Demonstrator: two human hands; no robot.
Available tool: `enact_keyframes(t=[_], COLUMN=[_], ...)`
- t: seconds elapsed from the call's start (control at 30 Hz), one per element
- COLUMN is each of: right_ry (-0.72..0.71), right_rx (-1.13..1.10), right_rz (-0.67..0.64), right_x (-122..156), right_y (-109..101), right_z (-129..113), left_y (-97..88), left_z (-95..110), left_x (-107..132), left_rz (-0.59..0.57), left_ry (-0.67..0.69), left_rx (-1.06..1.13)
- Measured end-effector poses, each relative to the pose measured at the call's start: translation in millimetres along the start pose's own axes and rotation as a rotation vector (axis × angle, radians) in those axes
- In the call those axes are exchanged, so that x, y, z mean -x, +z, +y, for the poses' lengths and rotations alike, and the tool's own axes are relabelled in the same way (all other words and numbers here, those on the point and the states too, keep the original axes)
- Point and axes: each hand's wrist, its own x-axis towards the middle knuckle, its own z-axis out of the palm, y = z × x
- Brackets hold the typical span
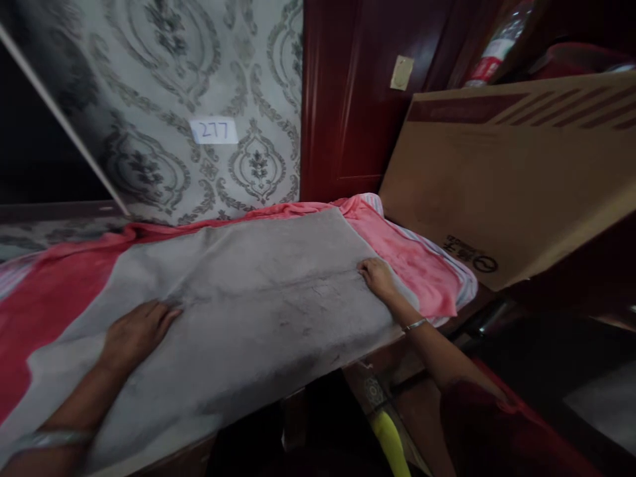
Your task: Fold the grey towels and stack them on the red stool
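My left hand [136, 331] and right hand [378, 277] pinch the grey cloth [278, 245] at 2 points along 1 crease [283, 285], over pink cloth [417, 268].

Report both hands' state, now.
Left hand: fingers curled at the grey cloth; grip cannot be told.
Right hand: closed, pinching the grey cloth.

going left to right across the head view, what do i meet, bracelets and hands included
Left bracelet, left hand, paper marked 277, right hand, right bracelet, bottle with a red label.
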Motion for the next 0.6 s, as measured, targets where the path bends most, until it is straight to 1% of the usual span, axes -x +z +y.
enact_keyframes(t=[0.07, 0.2, 0.3, 0.37, 0.47, 0.53, 0.6], right_ry=[-0.051, -0.232, -0.311, -0.353, -0.385, -0.374, -0.336], right_rx=[-0.035, -0.110, -0.104, -0.101, -0.106, -0.105, -0.083], right_rz=[0.004, 0.040, 0.092, 0.122, 0.132, 0.130, 0.117], right_x=[4.1, 10.5, 9.7, 8.4, 7.1, 6.2, 4.8], right_y=[1.7, 13.7, 25.3, 30.0, 32.3, 31.9, 30.7], right_z=[3.0, 20.1, 32.3, 36.1, 37.4, 36.4, 33.9], left_y=[-2.4, -3.1, -4.9, -9.4, -20.8, -29.5, -36.7], left_z=[5.1, 10.3, 11.2, 10.2, 2.1, -9.1, -22.9], left_x=[2.7, 9.0, 13.0, 16.4, 25.7, 34.4, 42.9], left_rz=[-0.007, -0.024, -0.071, -0.104, -0.146, -0.185, -0.229], left_ry=[0.012, -0.006, -0.011, 0.002, 0.032, 0.041, 0.019], left_rx=[-0.019, 0.035, 0.012, 0.034, 0.076, 0.062, 0.031])
